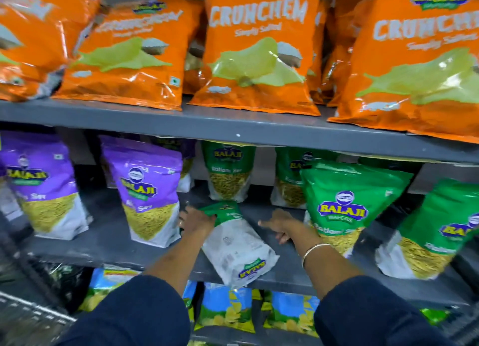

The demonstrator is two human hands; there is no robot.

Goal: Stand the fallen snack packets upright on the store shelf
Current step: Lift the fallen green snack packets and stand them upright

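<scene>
Your left hand (195,220) pinches the fallen packet's (234,244) far end; its long axis runs eleven to five. Your right hand (280,226) rests empty, fingers spread, at three o'clock.

Blurred lettering on fallen packet (234,244)

Lined along the front edge of the upper shelf (233,128): orange Crunchem bags (259,47), upright or leaning, more rows behind. Toward the left end of the middle shelf (108,231): purple Balaji packets (147,187), standing, tilted slightly back. Toward the right end and at the back edge: green Balaji packets (347,205), upright, clear windows full of yellow sev. Beneath, on the lowest level: blue and yellow packets (225,309), tops only. At the bottom left corner, blurred: possibly a wire basket (26,317).
</scene>
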